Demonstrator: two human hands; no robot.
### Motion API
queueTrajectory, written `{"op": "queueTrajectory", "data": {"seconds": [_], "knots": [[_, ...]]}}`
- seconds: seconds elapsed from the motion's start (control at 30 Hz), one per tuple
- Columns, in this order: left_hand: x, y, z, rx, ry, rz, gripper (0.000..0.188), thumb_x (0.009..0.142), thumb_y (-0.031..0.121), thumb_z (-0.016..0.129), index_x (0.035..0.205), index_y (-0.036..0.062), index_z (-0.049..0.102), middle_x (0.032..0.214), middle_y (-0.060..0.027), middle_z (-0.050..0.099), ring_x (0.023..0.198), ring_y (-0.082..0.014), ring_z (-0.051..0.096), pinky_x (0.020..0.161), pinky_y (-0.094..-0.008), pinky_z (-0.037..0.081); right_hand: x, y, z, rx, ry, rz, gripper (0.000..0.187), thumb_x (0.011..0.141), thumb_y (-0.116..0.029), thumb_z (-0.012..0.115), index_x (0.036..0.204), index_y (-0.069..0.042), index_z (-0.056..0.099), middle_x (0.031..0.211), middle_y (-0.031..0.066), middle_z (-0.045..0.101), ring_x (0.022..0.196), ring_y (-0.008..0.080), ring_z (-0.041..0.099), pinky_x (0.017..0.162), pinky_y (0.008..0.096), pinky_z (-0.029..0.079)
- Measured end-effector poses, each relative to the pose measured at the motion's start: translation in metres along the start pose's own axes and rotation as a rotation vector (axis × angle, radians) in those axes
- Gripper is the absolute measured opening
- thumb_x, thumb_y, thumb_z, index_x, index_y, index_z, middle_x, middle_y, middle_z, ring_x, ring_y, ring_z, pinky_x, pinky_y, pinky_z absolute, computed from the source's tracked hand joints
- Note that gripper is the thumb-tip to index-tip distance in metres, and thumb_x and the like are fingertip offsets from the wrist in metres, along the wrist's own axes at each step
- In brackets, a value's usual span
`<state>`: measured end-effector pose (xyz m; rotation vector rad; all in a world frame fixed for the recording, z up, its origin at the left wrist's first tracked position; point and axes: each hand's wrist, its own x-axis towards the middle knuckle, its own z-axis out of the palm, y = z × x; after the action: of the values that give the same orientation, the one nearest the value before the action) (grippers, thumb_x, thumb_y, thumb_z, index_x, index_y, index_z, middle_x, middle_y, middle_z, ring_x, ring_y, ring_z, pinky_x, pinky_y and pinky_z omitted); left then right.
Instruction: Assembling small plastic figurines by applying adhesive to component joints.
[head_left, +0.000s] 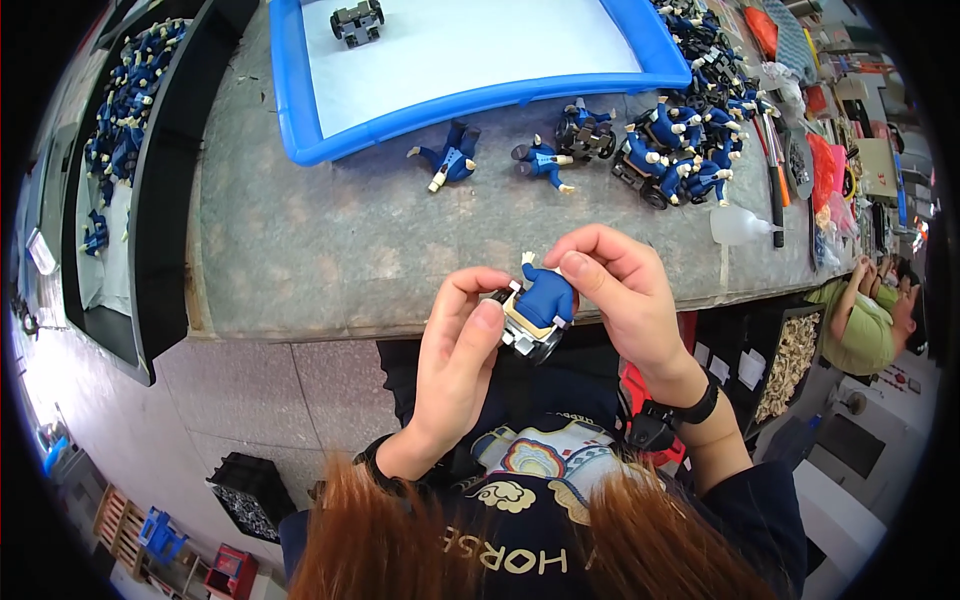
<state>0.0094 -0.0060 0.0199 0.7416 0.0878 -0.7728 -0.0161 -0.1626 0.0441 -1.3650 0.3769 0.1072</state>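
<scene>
Nearby, loose blue figures [447,160] lie below the blue tray [300,110].

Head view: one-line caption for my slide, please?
Both hands, left hand and right hand, hold a blue toy figure on a wheeled base over the grey workbench.

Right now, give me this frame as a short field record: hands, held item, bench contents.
left hand: grips the toy's wheeled base from the left
right hand: fingers on the blue figure, from above and the right
held item: small toy car with blue figure, above the bench's near edge
bench: grey, worn
tray: blue rim, one wheeled base inside
loose figures: lying in front of the tray
pile of figures and bases: at right
</scene>
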Motion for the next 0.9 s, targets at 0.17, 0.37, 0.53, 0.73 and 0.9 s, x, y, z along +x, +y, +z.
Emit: {"op": "queueTrajectory", "data": {"seconds": [0.17,0.37,0.53,0.73,0.9], "knots": [[0.003,-0.006,-0.009,0.077,-0.055,0.037,0.041,0.086,0.018,0.048,0.120,0.0030,0.032,0.111,-0.0065,0.044,0.102,-0.0130,0.043,0.087,-0.0270,0.034,-0.003,-0.006,0.004,-0.093,0.027,-0.055,0.014,0.085,-0.012,0.051,0.090,0.000,0.056,0.076,0.0001,0.057,0.064,0.0022,0.049,0.055,0.0159,0.040],[0.000,0.004,-0.003,0.264,-0.091,-0.063,0.051,0.083,0.017,0.052,0.124,0.0002,0.028,0.110,-0.0139,0.046,0.098,-0.0188,0.049,0.086,-0.0318,0.038,0.006,-0.013,-0.001,-0.212,0.099,-0.067,0.010,0.081,-0.010,0.057,0.080,0.000,0.058,0.068,-0.0009,0.056,0.061,0.0013,0.047,0.053,0.0153,0.036],[0.003,0.002,-0.019,-0.179,-0.243,-0.401,0.050,0.091,0.040,0.028,0.112,-0.0027,0.042,0.101,-0.0202,0.053,0.077,-0.0199,0.056,0.071,-0.0312,0.045,0.011,-0.011,-0.006,-0.260,0.086,0.010,0.018,0.076,-0.015,0.063,0.067,-0.001,0.057,0.055,-0.0039,0.051,0.050,-0.0006,0.040,0.042,0.0162,0.028],[0.004,0.001,-0.021,-0.334,-0.332,-0.501,0.054,0.090,0.043,0.025,0.116,-0.0024,0.040,0.103,-0.0225,0.052,0.077,-0.0215,0.057,0.073,-0.0327,0.045,0.015,-0.011,-0.006,-0.202,0.054,0.014,0.022,0.076,-0.019,0.064,0.064,-0.002,0.056,0.053,-0.0044,0.049,0.048,-0.0013,0.038,0.040,0.0167,0.026],[0.003,0.001,-0.019,-0.369,-0.357,-0.518,0.055,0.090,0.044,0.023,0.119,-0.0012,0.037,0.106,-0.0247,0.050,0.079,-0.0235,0.058,0.075,-0.0342,0.046,0.018,-0.013,-0.008,-0.135,0.018,0.076,0.023,0.077,-0.019,0.063,0.063,-0.003,0.055,0.055,-0.0043,0.050,0.049,-0.0013,0.039,0.041,0.0162,0.027]]}}
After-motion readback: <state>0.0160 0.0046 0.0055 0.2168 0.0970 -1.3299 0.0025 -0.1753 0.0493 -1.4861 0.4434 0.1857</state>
